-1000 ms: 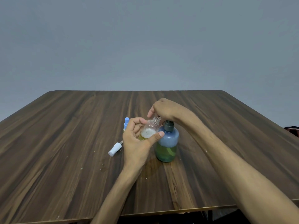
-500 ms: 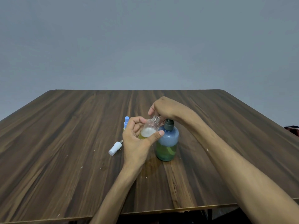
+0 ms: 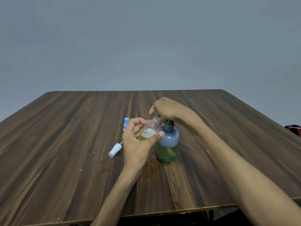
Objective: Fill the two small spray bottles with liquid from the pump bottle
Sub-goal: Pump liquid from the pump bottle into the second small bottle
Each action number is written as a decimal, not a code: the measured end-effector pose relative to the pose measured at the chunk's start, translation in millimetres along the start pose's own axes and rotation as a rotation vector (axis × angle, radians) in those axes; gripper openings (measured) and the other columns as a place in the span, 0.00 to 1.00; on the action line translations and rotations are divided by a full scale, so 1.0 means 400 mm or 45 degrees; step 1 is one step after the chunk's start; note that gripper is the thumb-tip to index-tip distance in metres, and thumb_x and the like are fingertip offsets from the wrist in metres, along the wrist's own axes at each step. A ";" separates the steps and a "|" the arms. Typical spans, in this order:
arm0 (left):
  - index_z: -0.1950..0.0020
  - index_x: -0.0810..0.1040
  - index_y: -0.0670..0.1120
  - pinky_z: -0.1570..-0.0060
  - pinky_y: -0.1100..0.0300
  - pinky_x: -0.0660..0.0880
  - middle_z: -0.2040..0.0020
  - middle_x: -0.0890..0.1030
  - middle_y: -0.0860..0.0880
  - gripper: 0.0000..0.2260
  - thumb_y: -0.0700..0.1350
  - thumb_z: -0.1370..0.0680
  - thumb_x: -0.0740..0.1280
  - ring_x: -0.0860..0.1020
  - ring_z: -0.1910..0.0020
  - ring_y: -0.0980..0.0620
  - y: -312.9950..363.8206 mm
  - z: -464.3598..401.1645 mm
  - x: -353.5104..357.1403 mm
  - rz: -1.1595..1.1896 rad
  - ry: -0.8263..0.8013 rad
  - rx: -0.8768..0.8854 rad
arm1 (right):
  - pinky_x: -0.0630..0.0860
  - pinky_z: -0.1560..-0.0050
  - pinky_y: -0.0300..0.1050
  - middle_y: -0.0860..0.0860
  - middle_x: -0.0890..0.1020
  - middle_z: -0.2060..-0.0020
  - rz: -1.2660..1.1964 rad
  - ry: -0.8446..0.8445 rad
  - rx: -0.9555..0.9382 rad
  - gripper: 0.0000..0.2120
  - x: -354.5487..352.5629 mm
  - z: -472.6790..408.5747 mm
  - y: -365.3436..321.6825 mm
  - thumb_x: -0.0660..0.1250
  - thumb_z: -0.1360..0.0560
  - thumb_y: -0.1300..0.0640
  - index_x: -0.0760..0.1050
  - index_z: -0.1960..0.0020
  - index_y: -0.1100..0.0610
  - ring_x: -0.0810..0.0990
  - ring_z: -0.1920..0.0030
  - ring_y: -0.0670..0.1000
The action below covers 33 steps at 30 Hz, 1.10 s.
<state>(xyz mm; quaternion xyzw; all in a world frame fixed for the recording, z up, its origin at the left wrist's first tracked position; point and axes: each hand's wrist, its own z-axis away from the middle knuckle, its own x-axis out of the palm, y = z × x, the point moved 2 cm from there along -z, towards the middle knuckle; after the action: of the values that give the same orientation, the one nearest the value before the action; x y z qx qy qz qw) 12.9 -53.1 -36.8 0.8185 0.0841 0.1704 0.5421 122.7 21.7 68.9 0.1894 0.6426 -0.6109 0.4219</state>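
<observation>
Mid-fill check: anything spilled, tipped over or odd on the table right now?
A spray cap lies on its side on the table, left of the left hand. A faint wet-looking patch shows before the pump bottle, perhaps a spill.

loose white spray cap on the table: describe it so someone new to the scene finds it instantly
Start at the blue pump bottle near the middle of the wooden table, then look past the left hand toward the table's left. The white spray cap lies there on its side, unlike the upright blue-capped bottle behind.
</observation>
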 end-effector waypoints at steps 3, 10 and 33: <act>0.46 0.78 0.43 0.48 0.58 0.83 0.51 0.87 0.44 0.23 0.32 0.34 0.84 0.87 0.49 0.48 -0.001 -0.001 0.002 0.001 0.008 -0.003 | 0.73 0.63 0.43 0.56 0.86 0.54 0.055 0.028 -0.007 0.18 0.006 0.001 0.006 0.55 0.19 0.63 0.84 0.44 0.62 0.82 0.63 0.50; 0.46 0.78 0.45 0.45 0.53 0.83 0.49 0.87 0.44 0.25 0.36 0.36 0.86 0.87 0.47 0.46 -0.005 -0.003 0.001 0.014 -0.004 -0.004 | 0.74 0.60 0.45 0.59 0.86 0.51 0.038 0.033 -0.031 0.18 0.003 0.012 -0.001 0.55 0.19 0.64 0.83 0.42 0.65 0.83 0.61 0.53; 0.47 0.77 0.44 0.45 0.54 0.83 0.48 0.87 0.46 0.24 0.34 0.36 0.86 0.87 0.47 0.49 -0.012 -0.004 -0.001 0.026 -0.004 0.018 | 0.77 0.60 0.45 0.58 0.86 0.49 0.043 0.030 -0.036 0.17 -0.003 -0.001 -0.004 0.55 0.19 0.63 0.81 0.40 0.63 0.84 0.61 0.52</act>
<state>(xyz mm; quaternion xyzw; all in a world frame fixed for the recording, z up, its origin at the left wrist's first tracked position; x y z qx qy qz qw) 12.3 -49.8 -40.8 0.8234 0.0760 0.1739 0.5347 122.0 22.0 70.8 0.2012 0.6529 -0.5923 0.4272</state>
